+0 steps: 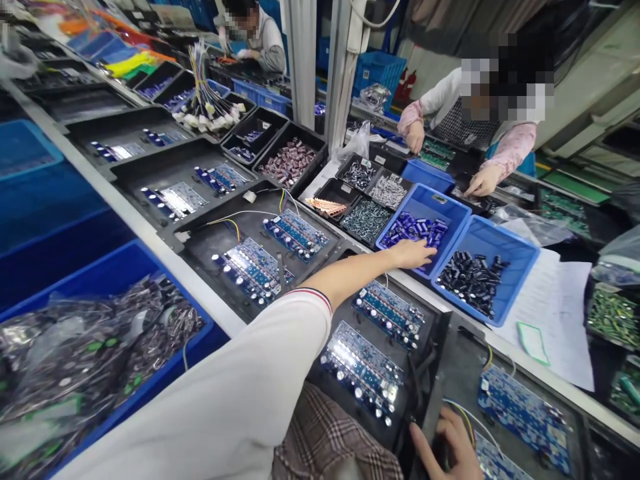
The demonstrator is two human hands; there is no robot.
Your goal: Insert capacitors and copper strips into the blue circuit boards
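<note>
My left hand (pixel 413 254) reaches across into a blue bin (pixel 459 212) of purple-blue cylindrical capacitors (pixel 410 229). Its fingers stretch out over them, and no part shows in its grasp. At the lower right, my right hand (pixel 447 447) has its thumb and fingers around the raised rim of a black tray (pixel 434 373). Two blue circuit boards lie in the tray under my left arm: a nearer board (pixel 363 367) and a farther board (pixel 390 312), both with round capacitors along one edge. Another circuit board (pixel 523 413) lies right of my right hand.
Beside the capacitor bin stands a blue bin of black capacitors (pixel 473 280). Small black boxes hold screws (pixel 367 220) and other parts. More board trays (pixel 200 267) line up leftward. A co-worker's hand (pixel 484 181) works opposite. A large blue crate (pixel 197 307) holds bagged parts.
</note>
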